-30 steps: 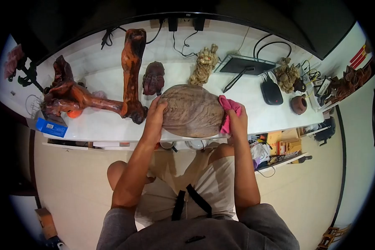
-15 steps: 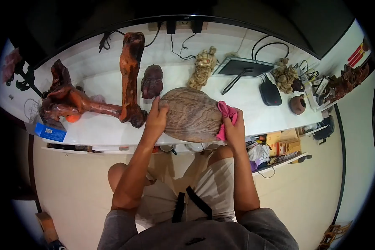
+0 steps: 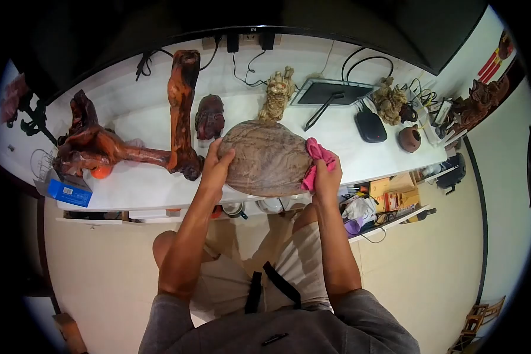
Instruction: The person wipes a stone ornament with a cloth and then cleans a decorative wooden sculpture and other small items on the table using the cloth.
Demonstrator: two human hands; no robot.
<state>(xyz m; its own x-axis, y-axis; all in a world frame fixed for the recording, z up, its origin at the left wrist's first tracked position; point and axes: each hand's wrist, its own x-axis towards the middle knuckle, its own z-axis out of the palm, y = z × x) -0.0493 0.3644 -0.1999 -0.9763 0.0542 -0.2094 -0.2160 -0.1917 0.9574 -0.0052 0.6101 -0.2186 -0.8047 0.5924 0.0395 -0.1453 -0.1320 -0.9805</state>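
A large oval brown stone with wavy grain (image 3: 265, 158) is held up between both hands, over the front edge of the white cabinet top (image 3: 135, 192). My left hand (image 3: 216, 168) grips its left end, thumb on the upper face, the other fingers mostly hidden. At the right end, my right hand (image 3: 328, 177) is closed on a pink cloth (image 3: 317, 162), which lies against the stone's edge. Behind the stone stand a dark red carved head (image 3: 209, 117) and a beige carved figure (image 3: 277, 94).
A reddish-brown wooden carving (image 3: 183, 112) rises at the left, near a blue box (image 3: 69, 192). Toward the right are a black router (image 3: 370, 125), a small clay pot (image 3: 409, 138) and a tablet-like panel (image 3: 330, 93). An open, filled drawer (image 3: 389, 224) juts out below.
The view has shifted slightly, so the cabinet items sit a little further left. The stone's face looks tilted somewhat differently. Both hands keep their hold.
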